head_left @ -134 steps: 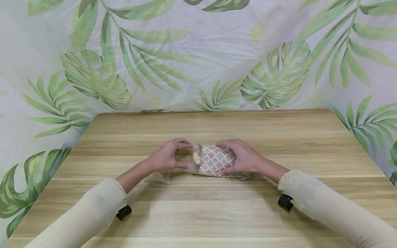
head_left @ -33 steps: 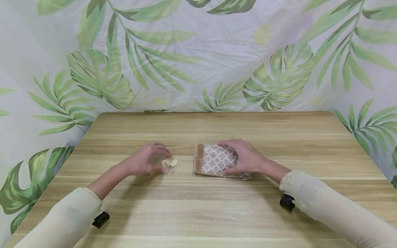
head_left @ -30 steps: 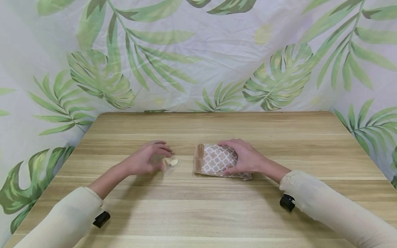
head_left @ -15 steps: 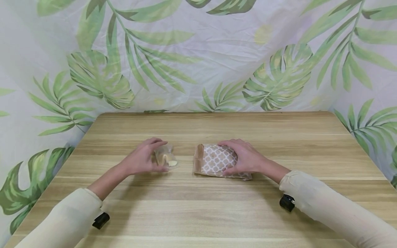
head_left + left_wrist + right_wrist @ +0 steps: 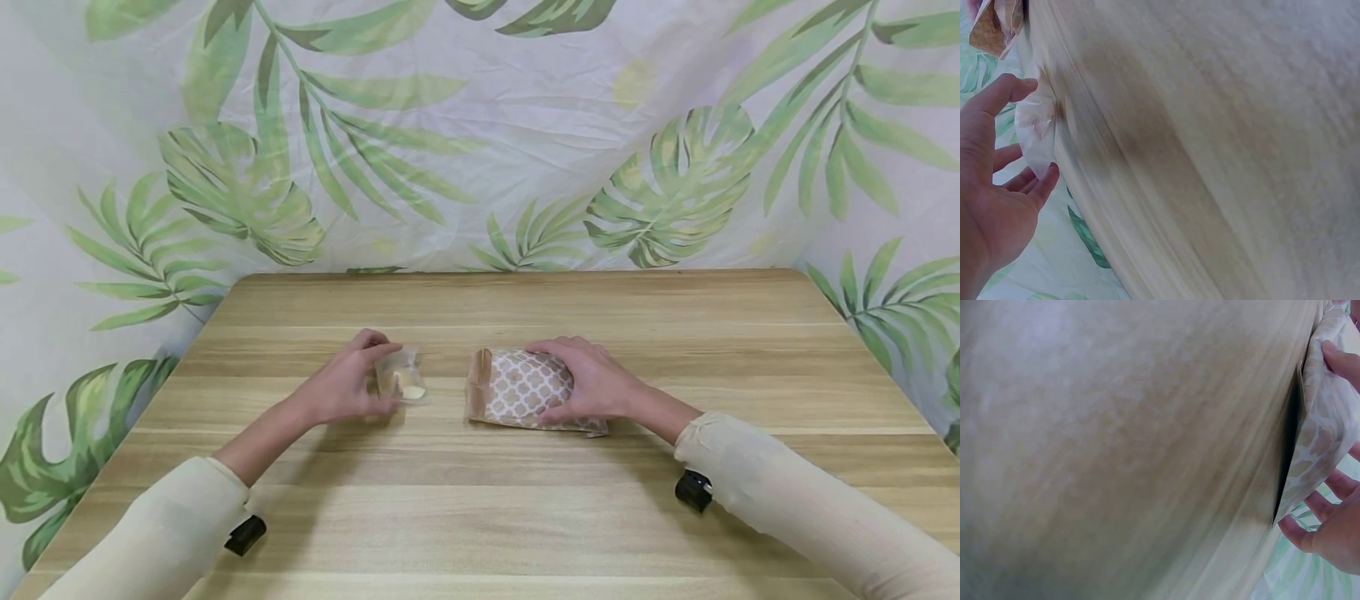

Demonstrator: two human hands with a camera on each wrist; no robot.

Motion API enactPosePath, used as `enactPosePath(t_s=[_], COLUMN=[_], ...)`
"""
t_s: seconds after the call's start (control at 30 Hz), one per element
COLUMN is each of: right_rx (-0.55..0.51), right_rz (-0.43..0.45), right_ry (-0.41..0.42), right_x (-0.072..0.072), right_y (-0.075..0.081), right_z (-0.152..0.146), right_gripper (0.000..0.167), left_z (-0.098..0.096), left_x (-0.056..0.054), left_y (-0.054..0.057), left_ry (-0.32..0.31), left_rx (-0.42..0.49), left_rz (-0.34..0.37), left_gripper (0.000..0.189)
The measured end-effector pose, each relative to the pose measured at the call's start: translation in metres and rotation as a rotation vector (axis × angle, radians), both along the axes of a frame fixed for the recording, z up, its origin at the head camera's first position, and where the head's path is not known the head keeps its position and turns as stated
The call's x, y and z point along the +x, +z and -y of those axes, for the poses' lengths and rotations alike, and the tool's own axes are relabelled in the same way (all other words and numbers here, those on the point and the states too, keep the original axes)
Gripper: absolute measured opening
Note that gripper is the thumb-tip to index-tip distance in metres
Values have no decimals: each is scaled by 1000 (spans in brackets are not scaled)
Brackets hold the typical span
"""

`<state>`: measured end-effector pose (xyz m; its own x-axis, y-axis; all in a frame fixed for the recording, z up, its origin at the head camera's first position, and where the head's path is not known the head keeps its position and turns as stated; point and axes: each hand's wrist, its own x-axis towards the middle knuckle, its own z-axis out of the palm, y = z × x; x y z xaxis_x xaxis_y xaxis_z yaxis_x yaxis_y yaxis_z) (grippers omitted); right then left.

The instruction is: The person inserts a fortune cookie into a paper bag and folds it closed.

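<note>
In the head view my left hand [image 5: 348, 382] holds a small clear plastic packet [image 5: 410, 382] between thumb and fingers. A pale, rounded piece shows inside it; its kind is unclear. The left wrist view has the packet [image 5: 1036, 128] spanned by the thumb above and the fingertips below, close to the tabletop. My right hand [image 5: 592, 382] grips the right part of a brown paper bag [image 5: 525, 387] with a white lattice print, which lies flat on the table. The bag's brown end faces left, toward the packet, with a gap between them. Part of the bag is hidden under the right hand.
The wooden table [image 5: 480, 517] extends around both hands. Behind it hangs a leaf-patterned cloth [image 5: 450, 150]. A black wrist-worn device [image 5: 245, 533] sits below the left sleeve, and another black device [image 5: 693, 490] below the right.
My left hand has moved left from the bag's mouth, where a pale piece showed 4.5 seconds ago. The clear packet has turned in its fingers. The right hand still grips the bag.
</note>
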<state>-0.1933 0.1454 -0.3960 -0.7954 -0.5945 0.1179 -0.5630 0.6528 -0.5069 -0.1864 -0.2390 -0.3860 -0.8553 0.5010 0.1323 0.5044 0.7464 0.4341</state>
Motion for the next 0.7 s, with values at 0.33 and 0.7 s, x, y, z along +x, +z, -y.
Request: enactPosePath(t_s=[0.33, 0.7], right_rx=[6, 16], right_rz=[-11, -7], right_ry=[4, 0], right_x=[0, -1], right_y=[-1, -1], right_z=[-1, -1], right_gripper=[98, 97], left_z=[-4, -7], left_x=[0, -1], left_y=[1, 3], left_ry=[-21, -58], left_rx=[-3, -42], left_rz=[4, -4], left_gripper=[71, 70])
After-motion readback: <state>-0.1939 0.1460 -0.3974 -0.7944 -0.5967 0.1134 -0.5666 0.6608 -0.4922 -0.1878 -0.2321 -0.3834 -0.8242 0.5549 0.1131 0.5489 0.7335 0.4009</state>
